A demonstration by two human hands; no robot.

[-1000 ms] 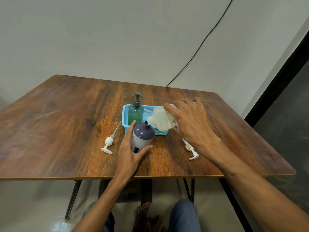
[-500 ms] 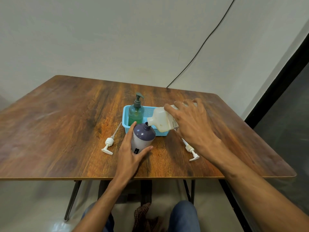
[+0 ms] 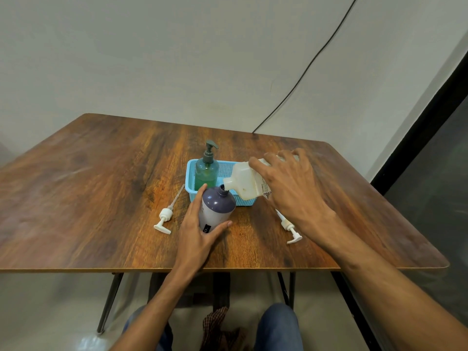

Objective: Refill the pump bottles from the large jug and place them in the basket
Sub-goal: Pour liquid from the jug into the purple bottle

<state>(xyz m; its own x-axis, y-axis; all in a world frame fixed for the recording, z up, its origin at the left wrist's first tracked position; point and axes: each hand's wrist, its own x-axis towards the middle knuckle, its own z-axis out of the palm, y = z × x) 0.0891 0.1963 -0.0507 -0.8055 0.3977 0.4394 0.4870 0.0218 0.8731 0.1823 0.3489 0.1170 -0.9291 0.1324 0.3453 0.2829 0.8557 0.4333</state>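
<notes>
On the counter (image 3: pixel 101 198), before the basket (image 3: pixel 189 173), your right grip (image 3: pixel 291 191) wraps the tilted jug (image 3: pixel 244 182), spout at the open purple bottle (image 3: pixel 216 207) your left grip (image 3: pixel 197 234) clasps. You look mid-pour; next, right the jug gently, then screw on a loose pump (image 3: pixel 164 220).

Our right hand (image 3: pixel 291 191) hides the rear of the tilted whitish plastic jug (image 3: pixel 241 181), whose small label print we cannot read; our left hand (image 3: pixel 197 234) covers one side of the grey-purple plastic bottle (image 3: pixel 217 206)
</notes>
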